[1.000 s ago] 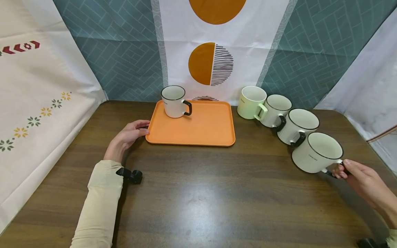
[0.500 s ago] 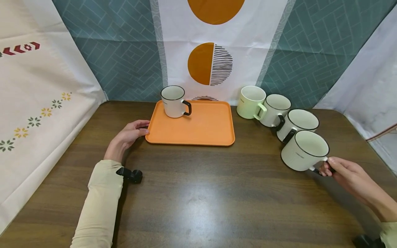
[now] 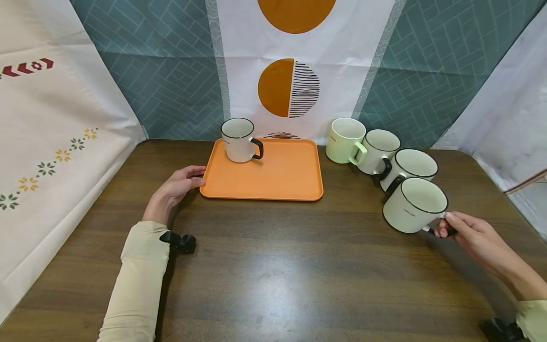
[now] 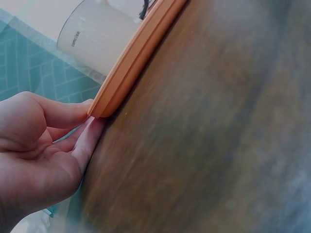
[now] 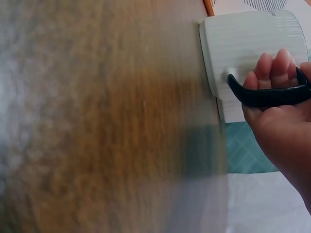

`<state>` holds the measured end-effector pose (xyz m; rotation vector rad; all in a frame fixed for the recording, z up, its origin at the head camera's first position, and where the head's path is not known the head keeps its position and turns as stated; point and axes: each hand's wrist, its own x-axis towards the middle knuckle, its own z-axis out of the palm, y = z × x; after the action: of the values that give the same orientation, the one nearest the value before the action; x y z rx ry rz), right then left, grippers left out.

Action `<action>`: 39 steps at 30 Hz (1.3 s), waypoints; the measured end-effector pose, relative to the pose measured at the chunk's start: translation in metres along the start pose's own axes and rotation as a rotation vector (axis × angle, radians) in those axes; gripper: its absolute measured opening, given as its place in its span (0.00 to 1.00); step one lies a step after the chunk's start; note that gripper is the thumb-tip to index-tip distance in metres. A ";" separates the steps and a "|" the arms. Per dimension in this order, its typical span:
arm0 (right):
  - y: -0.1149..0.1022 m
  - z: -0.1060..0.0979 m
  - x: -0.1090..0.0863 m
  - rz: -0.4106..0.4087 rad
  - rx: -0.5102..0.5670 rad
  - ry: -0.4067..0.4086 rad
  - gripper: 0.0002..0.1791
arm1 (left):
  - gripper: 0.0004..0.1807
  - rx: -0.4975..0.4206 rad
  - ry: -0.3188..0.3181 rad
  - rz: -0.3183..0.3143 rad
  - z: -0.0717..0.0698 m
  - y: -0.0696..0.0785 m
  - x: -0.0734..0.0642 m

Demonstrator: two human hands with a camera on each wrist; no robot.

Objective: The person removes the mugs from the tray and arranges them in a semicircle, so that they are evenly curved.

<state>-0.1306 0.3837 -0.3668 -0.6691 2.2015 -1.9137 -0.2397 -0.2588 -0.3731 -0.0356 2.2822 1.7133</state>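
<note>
My left hand [image 3: 173, 190] pinches the left edge of an orange tray [image 3: 284, 178], thumb on the rim and fingers beneath, as the left wrist view shows [image 4: 48, 141]. A white mug [image 3: 235, 148] with a black rim and handle stands on the tray's back left. On the right, my right hand [image 3: 476, 237] holds another black-rimmed white mug [image 3: 401, 213] by its black handle [image 5: 267, 96], fingers curled through it. That mug leans slightly; whether its base touches the table is unclear.
Behind the held mug, a row runs back to the left: a white mug [image 3: 390, 178], a second white mug [image 3: 372, 159] and a pale green mug [image 3: 337, 147]. All stand on the brown wooden table [image 3: 273, 266]. Patterned cloths [image 3: 171, 85] hang along the back and sides.
My right hand has moved the held mug leftward and slightly back, so it now overlaps the mug behind it in view. My left hand and the tray have stayed in place.
</note>
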 end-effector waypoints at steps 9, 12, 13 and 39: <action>-0.008 0.005 0.001 0.064 -0.094 0.073 0.16 | 0.32 0.011 -0.003 -0.001 0.000 0.001 -0.001; -0.012 0.008 0.003 0.120 -0.276 0.121 0.17 | 0.32 0.008 -0.007 0.002 -0.001 0.000 0.000; -0.013 0.009 0.004 0.140 -0.340 0.135 0.17 | 0.32 0.014 -0.007 0.001 -0.001 -0.001 0.000; -0.047 0.006 0.016 0.225 -0.697 0.384 0.18 | 0.32 0.016 -0.007 0.006 -0.001 0.001 -0.002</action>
<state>-0.1313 0.3680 -0.3196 -0.0999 3.0558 -1.2184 -0.2381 -0.2595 -0.3711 -0.0189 2.2927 1.6960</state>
